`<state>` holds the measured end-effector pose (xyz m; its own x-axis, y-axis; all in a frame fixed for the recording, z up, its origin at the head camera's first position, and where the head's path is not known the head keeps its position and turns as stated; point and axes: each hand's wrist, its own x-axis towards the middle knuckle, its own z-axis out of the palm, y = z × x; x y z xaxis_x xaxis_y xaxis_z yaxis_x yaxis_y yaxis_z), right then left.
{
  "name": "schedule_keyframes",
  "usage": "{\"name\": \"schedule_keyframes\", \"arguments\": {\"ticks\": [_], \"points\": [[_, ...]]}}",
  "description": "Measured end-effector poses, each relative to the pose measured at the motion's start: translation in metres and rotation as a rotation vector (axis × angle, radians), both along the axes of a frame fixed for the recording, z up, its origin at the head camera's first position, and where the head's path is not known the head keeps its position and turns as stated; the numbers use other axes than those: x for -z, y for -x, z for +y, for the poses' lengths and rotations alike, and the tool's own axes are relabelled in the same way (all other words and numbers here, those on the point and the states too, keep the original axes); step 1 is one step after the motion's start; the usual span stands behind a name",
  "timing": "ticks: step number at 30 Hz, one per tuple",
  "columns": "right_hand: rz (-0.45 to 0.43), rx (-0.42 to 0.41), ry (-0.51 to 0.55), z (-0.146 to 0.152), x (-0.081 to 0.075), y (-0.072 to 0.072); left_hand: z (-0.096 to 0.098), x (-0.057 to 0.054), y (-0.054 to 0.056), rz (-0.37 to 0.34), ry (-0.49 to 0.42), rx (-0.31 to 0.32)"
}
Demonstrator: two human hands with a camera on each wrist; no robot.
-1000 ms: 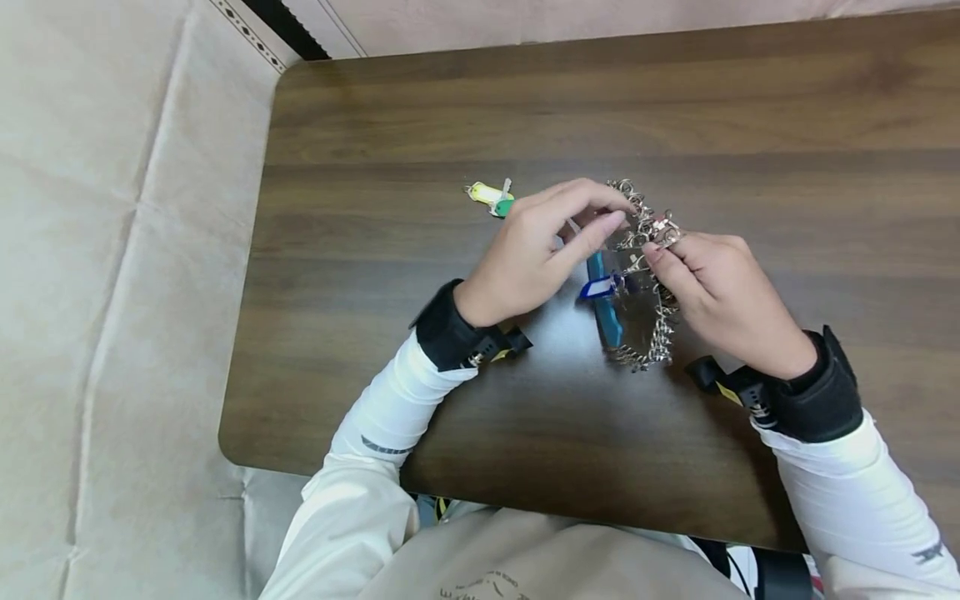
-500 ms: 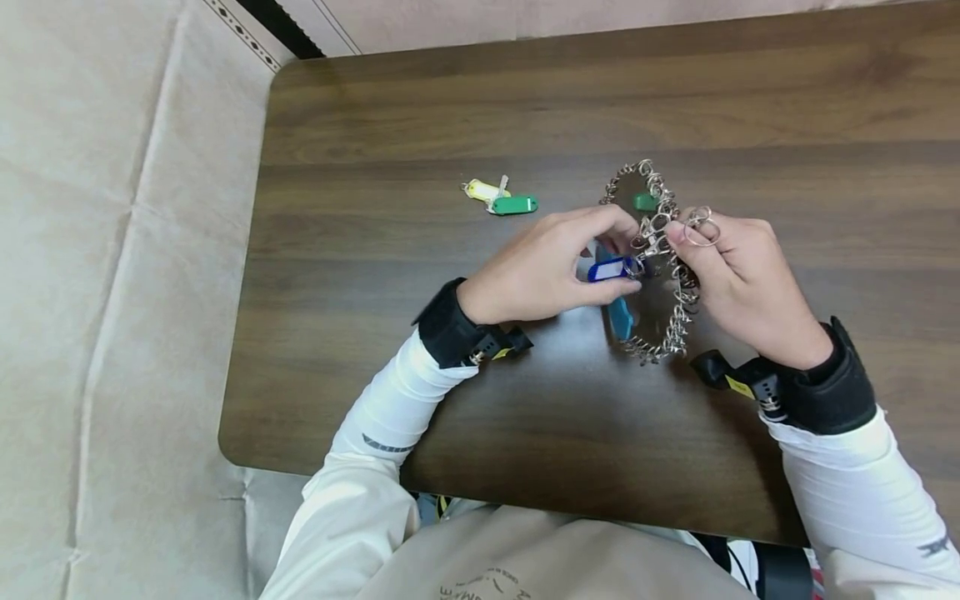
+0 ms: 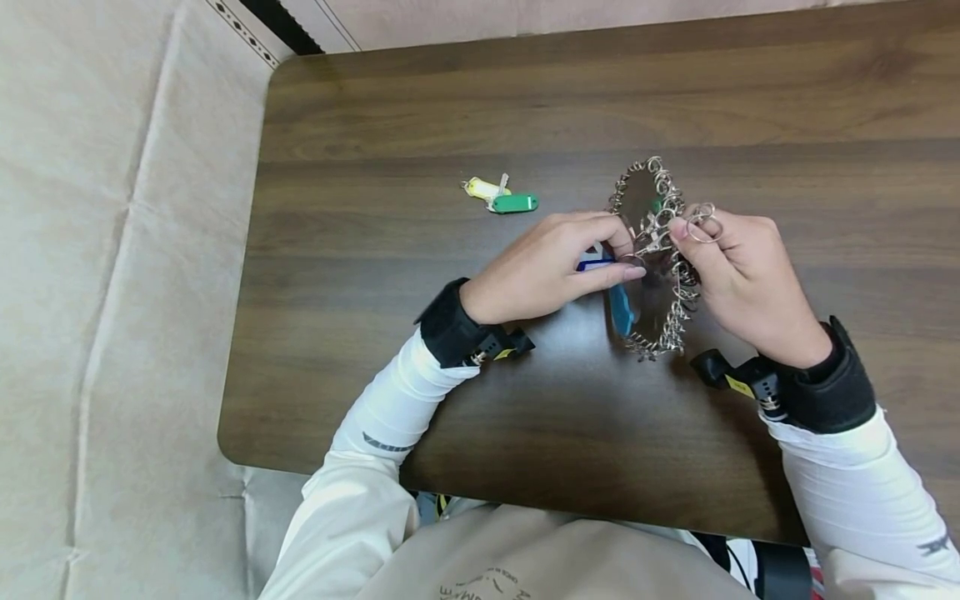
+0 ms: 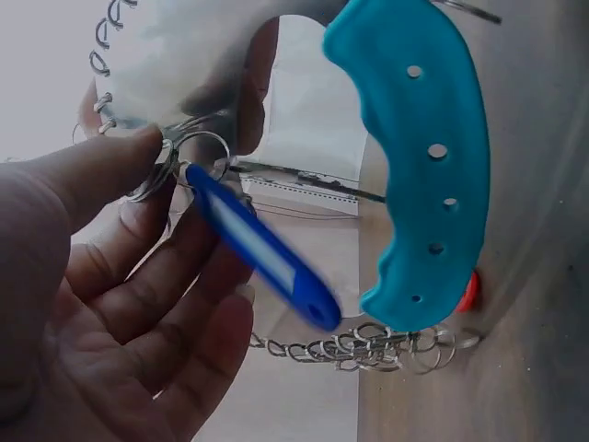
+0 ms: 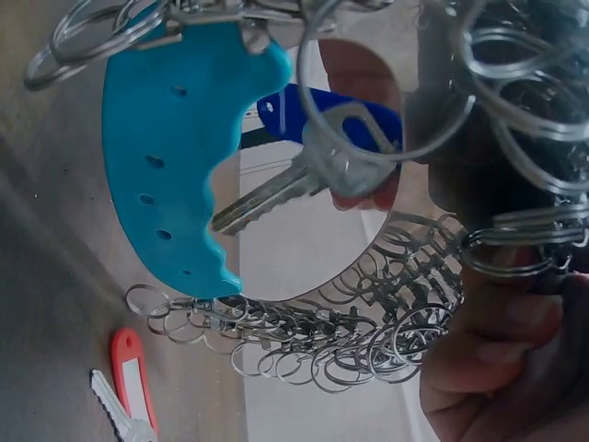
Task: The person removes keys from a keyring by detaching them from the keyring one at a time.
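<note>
A large key ring with a teal handle [image 3: 621, 310] and many small metal rings [image 3: 678, 312] around its hoop is held up above the table. My right hand [image 3: 738, 279] grips its right side, thumb on the metal rings and fingers curled behind. My left hand [image 3: 551, 262] reaches in from the left, its thumb and finger pinching a split ring [image 4: 204, 152] at the hoop. From that split ring hangs a blue key tag [image 4: 267, 249] with a silver key [image 4: 304, 177]. In the right wrist view the key [image 5: 267, 193] shows inside the hoop.
A yellow key tag [image 3: 480, 188] and a green key tag [image 3: 514, 203] lie together on the brown table [image 3: 420, 117], left of the hoop. Another green tag [image 3: 657, 204] shows through the hoop. A red tag [image 5: 133, 387] with a key lies on the table below.
My right hand has moved up and right with the hoop, tilting it. The left hand has lowered and its thumb and finger have closed at the blue tag's split ring.
</note>
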<state>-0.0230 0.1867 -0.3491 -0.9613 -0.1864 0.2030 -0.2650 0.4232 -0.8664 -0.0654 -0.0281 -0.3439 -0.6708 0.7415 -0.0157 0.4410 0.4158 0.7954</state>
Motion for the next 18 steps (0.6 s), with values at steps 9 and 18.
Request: {"name": "schedule_keyframes", "arguments": {"ticks": [9,18], "points": [[-0.005,0.021,-0.006,-0.001,0.002,-0.001,-0.003,-0.002,0.001,-0.012,-0.04,-0.016],[-0.004,0.028,-0.012,-0.002,0.003,0.0,-0.011,-0.01,0.003,-0.099,-0.088,-0.041]]}}
